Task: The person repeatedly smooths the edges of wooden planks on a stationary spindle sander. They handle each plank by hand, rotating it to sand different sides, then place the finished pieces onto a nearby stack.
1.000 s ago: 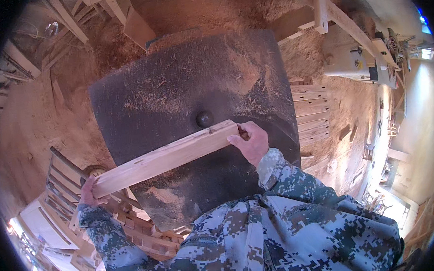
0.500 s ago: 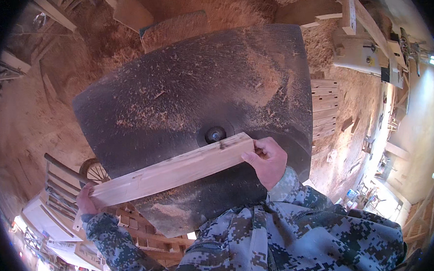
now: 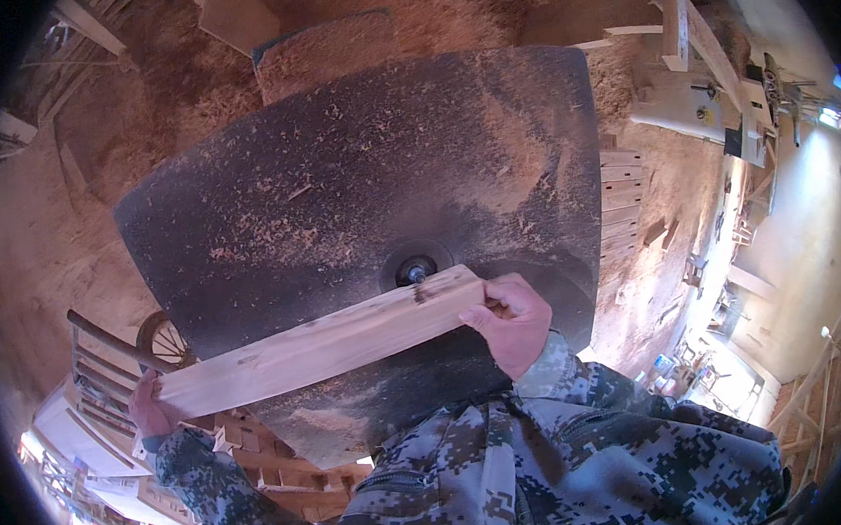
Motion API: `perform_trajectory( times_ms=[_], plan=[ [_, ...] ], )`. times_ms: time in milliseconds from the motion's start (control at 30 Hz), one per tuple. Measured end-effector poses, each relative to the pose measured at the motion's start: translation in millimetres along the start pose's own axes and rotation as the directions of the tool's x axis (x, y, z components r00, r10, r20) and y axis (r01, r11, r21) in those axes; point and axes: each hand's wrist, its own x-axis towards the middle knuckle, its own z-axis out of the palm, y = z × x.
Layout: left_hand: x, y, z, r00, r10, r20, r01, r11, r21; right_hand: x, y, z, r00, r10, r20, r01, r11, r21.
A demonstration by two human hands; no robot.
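A long pale wooden board [image 3: 315, 351] lies slantwise across the near part of a dark machine table [image 3: 338, 181]. Around its left end, past the table's edge, my left hand [image 3: 150, 406] is closed; some of those fingers are hidden. My right hand [image 3: 516, 326] grips the right end, thumb on the near face. A round metal cutter spindle [image 3: 415, 270] rises from the table. Next to it, the board's far edge shows a dark, rough patch near the right end. Whether the spindle touches the wood or is turning I cannot tell.
Wood shavings are scattered over the table. A spoked wheel [image 3: 164, 342] and a slatted wooden frame [image 3: 104, 368] stand at the left. Stacked slotted planks [image 3: 621, 202] lie beyond the right edge. Sawdust covers the floor, and a white-topped bench [image 3: 686, 111] stands at the far right.
The board has shifted slightly left and nearer me, with both hands still on it. More of the spindle shows now. The whole view has also turned a little.
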Motion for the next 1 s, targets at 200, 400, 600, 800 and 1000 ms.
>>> perform_trajectory(
  times_ms=[200,400,600,800,1000],
  plan=[
    [-14.6,-64.4,-28.9,0.995,-0.095,-0.039,0.079,0.951,-0.300,-1.8,-15.7,22.0,0.981,-0.128,0.148,0.150,0.977,-0.153],
    [-50.8,-97.2,-65.2,0.970,0.000,-0.245,-0.110,0.892,-0.439,-16.9,-12.8,47.4,0.962,-0.172,0.215,0.174,0.985,0.009],
    [-76.6,-102.5,-45.3,0.867,0.470,-0.169,-0.403,0.459,-0.792,-19.2,5.2,30.5,0.939,0.039,0.342,-0.138,0.953,0.271],
    [-114.5,-16.9,44.4,0.737,0.595,-0.321,-0.238,-0.216,-0.947,-34.5,9.8,-22.5,0.877,-0.171,0.450,-0.060,0.889,0.454],
    [-212.7,60.7,108.2,0.816,0.461,-0.349,-0.165,-0.393,-0.905,-37.8,48.9,-74.1,0.879,-0.278,0.387,0.236,0.960,0.153]
  ],
)
